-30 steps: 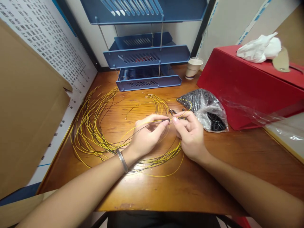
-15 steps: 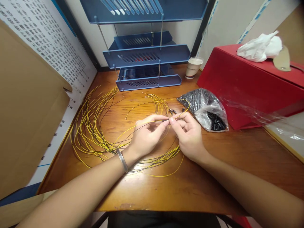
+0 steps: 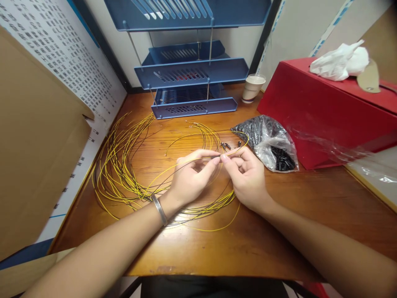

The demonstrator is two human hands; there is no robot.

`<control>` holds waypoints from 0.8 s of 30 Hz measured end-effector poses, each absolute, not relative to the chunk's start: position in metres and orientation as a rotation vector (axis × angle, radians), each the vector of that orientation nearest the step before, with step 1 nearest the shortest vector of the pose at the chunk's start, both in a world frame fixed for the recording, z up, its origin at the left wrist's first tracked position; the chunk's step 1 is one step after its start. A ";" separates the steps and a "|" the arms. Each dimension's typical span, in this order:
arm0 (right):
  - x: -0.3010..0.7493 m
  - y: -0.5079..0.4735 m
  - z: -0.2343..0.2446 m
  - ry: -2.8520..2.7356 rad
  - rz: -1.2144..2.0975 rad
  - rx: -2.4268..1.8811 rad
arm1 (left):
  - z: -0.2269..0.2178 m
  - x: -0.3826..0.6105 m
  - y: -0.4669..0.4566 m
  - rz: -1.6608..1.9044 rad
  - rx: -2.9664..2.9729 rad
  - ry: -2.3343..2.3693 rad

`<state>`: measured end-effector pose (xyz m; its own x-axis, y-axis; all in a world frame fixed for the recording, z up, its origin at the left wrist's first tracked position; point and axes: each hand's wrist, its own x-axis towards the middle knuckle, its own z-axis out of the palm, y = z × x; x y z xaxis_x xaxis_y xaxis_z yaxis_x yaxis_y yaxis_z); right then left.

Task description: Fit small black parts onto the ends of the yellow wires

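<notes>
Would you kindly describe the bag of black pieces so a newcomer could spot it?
Find the big red box on the right of the table. Just left of it, beyond the right hand, lies the bag. It is see-through and crumpled, with black pieces inside, unlike the upright pale cup behind it.

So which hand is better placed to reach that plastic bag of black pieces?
Probably the right hand: it is nearer the plastic bag, which lies just beyond it on that side. The left hand is farther off. Both are pinching yellow wire.
</notes>
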<state>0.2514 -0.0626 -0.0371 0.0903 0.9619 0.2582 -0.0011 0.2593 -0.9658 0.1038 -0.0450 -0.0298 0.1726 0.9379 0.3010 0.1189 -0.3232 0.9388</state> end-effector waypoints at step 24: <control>0.250 -0.061 -0.033 -1.256 0.889 -1.062 | -0.028 0.104 -0.046 1.223 1.635 1.053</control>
